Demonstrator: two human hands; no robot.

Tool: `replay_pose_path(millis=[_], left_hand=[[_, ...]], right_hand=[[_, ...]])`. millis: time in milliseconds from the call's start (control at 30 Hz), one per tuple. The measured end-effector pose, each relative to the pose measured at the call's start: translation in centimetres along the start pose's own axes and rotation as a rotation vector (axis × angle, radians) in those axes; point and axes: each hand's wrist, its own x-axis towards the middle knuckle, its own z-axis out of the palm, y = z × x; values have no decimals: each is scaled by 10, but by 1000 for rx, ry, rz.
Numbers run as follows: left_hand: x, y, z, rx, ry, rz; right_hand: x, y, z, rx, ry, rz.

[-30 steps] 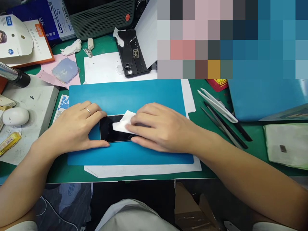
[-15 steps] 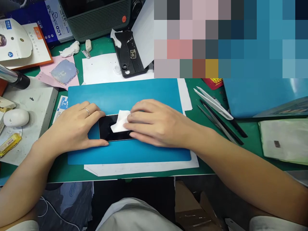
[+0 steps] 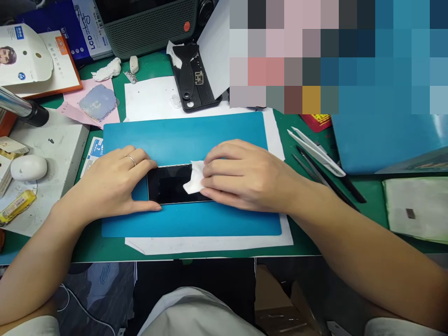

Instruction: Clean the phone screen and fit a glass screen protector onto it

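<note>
A black phone lies flat, screen up, on a blue mat. My left hand, with a ring on one finger, grips the phone's left end, thumb at the near edge and fingers at the far edge. Pinched under the fingers of my right hand is a small white wipe, pressed onto the screen. The right hand covers the phone's right end. The dark glass shows uneven patches left of the wipe.
White tweezers and darker tools lie to the right, near a green-white packet. Behind the mat sits a black phone case with a scraper. A grey box holds a white earbud case at left.
My right hand has slid the wipe rightward along the screen, baring more of its left part. The left hand keeps its grip; the whole view has shifted slightly.
</note>
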Motion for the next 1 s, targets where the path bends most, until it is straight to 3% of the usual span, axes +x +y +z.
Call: replay_pose_path(millis=[267, 533, 667, 867, 1000], left_hand=[[1, 0, 1, -5, -3, -7], [1, 0, 2, -4, -19, -31], [0, 0, 2, -20, -7, -22], [0, 0, 2, 7, 2, -1], [1, 0, 4, -12, -7, -14]], right_hand=[[14, -22, 18, 3, -3, -23], [8, -14, 4, -4, 9, 49], [11, -19, 9, 52, 0, -20], [10, -14, 12, -44, 7, 81], [8, -13, 13, -20, 7, 45]])
